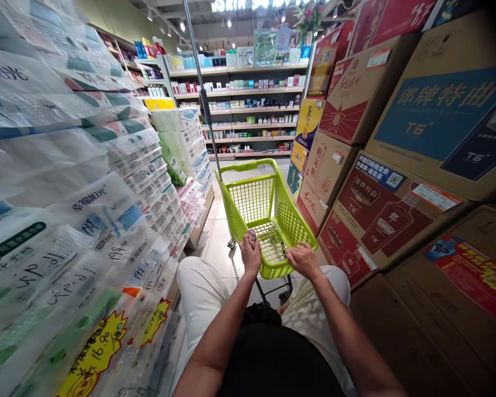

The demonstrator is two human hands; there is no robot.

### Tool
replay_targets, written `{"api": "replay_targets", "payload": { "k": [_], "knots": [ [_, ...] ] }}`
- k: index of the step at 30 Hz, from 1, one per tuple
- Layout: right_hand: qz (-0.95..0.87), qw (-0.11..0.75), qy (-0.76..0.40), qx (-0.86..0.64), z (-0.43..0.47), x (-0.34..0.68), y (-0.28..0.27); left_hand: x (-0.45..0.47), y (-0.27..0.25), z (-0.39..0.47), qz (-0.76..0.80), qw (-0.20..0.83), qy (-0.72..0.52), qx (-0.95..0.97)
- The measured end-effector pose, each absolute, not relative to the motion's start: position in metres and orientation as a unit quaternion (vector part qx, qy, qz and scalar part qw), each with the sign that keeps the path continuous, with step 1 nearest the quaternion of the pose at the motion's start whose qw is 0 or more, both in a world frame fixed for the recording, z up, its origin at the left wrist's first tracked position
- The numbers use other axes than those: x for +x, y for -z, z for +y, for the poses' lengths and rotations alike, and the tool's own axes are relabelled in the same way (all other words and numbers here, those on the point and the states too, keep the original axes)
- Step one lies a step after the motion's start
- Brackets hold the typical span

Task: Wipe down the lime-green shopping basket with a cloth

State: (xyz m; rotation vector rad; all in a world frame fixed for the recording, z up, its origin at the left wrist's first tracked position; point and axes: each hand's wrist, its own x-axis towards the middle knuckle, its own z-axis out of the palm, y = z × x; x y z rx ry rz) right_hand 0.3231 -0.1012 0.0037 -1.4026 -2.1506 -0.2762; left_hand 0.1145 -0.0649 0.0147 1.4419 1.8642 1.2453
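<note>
A lime-green plastic shopping cart (pixel 250 198) stands right in front of my legs, and its basket shows only bare lattice. My left hand (pixel 251 255) is closed at the basket's near left edge. A small pale-pink, crumpled-looking thing (pixel 252 236) shows at its fingertips; its kind is too small to tell. On the near right side, my right hand (pixel 304 259) has its fingers curled over the cart's rim. A thin metal pole (pixel 202 82) rises from the cart's far left corner.
Plastic-wrapped tissue packs (pixel 107 220) are piled high on the left, with yellow price signs (pixel 97 353). Stacked cardboard cartons (pixel 380 215) line the right side. A tiled aisle floor (pixel 215 237) runs ahead to shelves (pixel 240 96) of small boxes and bottles.
</note>
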Motion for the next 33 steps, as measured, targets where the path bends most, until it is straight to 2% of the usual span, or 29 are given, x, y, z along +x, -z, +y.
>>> {"api": "replay_targets", "payload": {
  "k": [6, 10, 13, 16, 20, 27, 33],
  "knots": [
    [-0.755, 0.388, 0.094, -0.52, -0.118, 0.26, 0.01, 0.111, -0.038, -0.025, 0.715, 0.244, -0.481, 0.444],
    [-0.727, 0.435, 0.087, -0.525, -0.121, 0.253, 0.016, 0.12, -0.022, -0.038, 0.702, 0.218, -0.509, 0.448],
    [-0.73, 0.423, 0.077, -0.532, -0.123, 0.268, 0.015, 0.123, -0.016, -0.043, 0.675, 0.227, -0.511, 0.482],
    [-0.74, 0.407, 0.078, -0.53, -0.125, 0.28, 0.014, 0.115, -0.034, -0.018, 0.696, 0.251, -0.504, 0.446],
    [-0.752, 0.399, 0.076, -0.52, -0.121, 0.281, 0.014, 0.105, -0.049, 0.007, 0.718, 0.217, -0.517, 0.412],
    [-0.76, 0.37, 0.078, -0.529, -0.118, 0.264, 0.006, 0.117, -0.009, -0.044, 0.688, 0.215, -0.507, 0.472],
    [-0.758, 0.385, 0.072, -0.521, -0.121, 0.256, 0.003, 0.089, -0.051, 0.008, 0.733, 0.206, -0.498, 0.416]
  ]
}}
